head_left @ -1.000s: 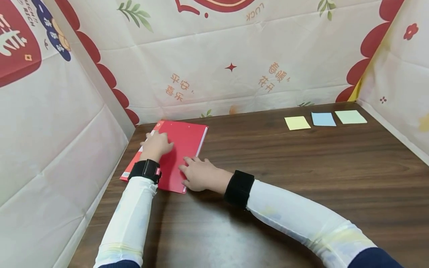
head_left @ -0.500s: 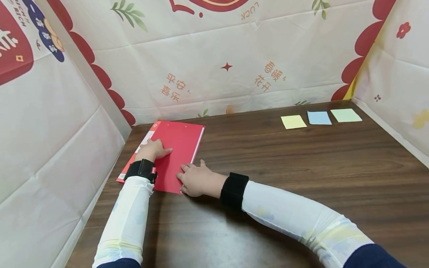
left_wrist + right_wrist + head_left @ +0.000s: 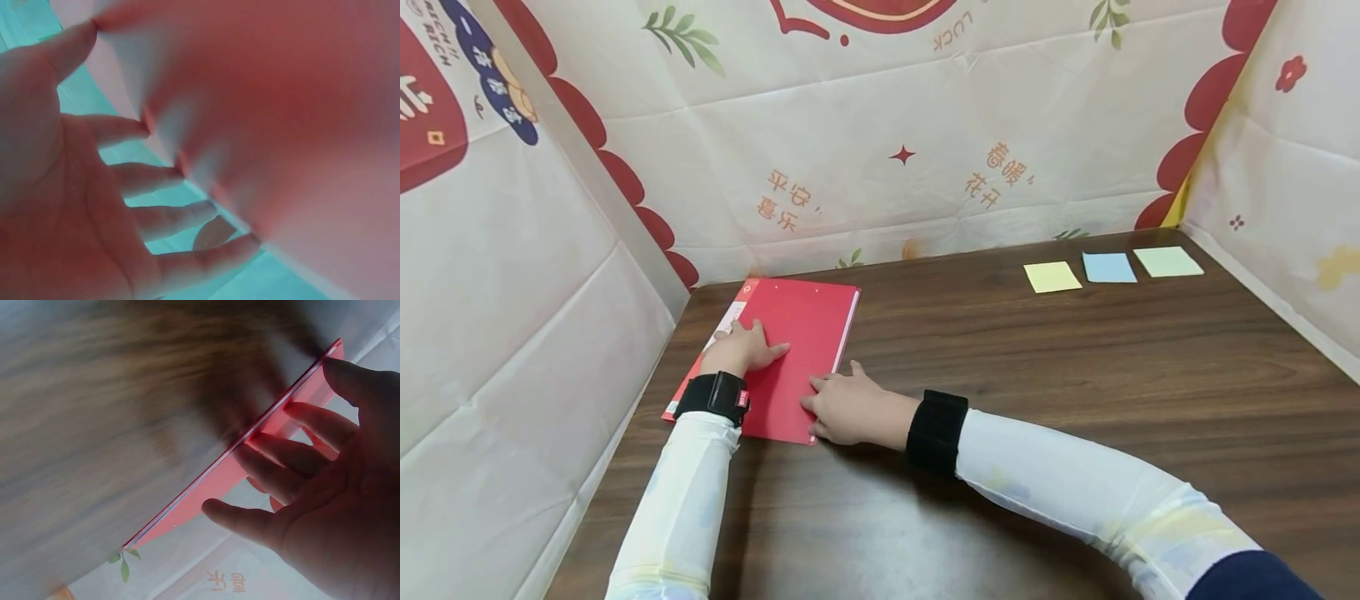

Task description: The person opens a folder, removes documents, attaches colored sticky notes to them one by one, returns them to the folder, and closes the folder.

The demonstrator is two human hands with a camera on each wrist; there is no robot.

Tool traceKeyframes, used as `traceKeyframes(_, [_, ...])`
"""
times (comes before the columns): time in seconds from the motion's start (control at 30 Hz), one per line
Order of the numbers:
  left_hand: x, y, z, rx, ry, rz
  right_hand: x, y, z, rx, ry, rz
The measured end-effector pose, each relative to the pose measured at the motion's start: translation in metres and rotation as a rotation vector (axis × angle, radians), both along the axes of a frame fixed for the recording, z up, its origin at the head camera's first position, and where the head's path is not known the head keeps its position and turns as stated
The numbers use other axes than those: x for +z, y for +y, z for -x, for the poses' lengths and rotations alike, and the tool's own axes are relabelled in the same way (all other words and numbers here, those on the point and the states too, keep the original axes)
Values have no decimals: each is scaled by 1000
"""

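Note:
A red folder (image 3: 805, 333) with a pale label strip along its left side lies at the table's far left. My left hand (image 3: 741, 346) rests on its cover near that strip, fingers spread and thumb pointing right. In the left wrist view, the fingertips (image 3: 178, 174) meet the blurred red surface. My right hand (image 3: 850, 408) touches the folder's right edge near the close corner. The right wrist view shows the thumb (image 3: 342, 378) at the edge, several fingers reaching over it, and the little finger held apart.
A yellow sticky note (image 3: 1052, 277), a blue one (image 3: 1109, 267) and a pale green one (image 3: 1168, 262) lie in a row at the back right of the dark wooden table (image 3: 1000, 350). Printed white cloth (image 3: 880, 183) walls the back and both sides.
My left hand has slid a little toward me over the cover. My right hand has moved slightly down the right edge toward the close corner. The folder stays where it was.

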State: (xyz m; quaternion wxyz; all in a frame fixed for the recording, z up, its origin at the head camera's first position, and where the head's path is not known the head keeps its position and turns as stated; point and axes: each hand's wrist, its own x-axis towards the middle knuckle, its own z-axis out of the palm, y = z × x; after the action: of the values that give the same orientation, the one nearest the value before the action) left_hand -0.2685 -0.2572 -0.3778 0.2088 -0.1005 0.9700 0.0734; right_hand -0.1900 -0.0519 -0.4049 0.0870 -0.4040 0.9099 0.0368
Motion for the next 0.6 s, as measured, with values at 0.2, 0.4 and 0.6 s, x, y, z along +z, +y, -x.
traceKeyframes(0.2, [0, 13, -12, -24, 7, 46, 5, 17, -2, 3, -13, 51])
traceKeyframes(0.4, [-5, 30, -21, -40, 20, 90, 11, 33, -4, -14, -51, 86])
traceKeyframes(0.6, [0, 41, -31, -66, 38, 97, 15, 49, -12, -39, -85, 94])
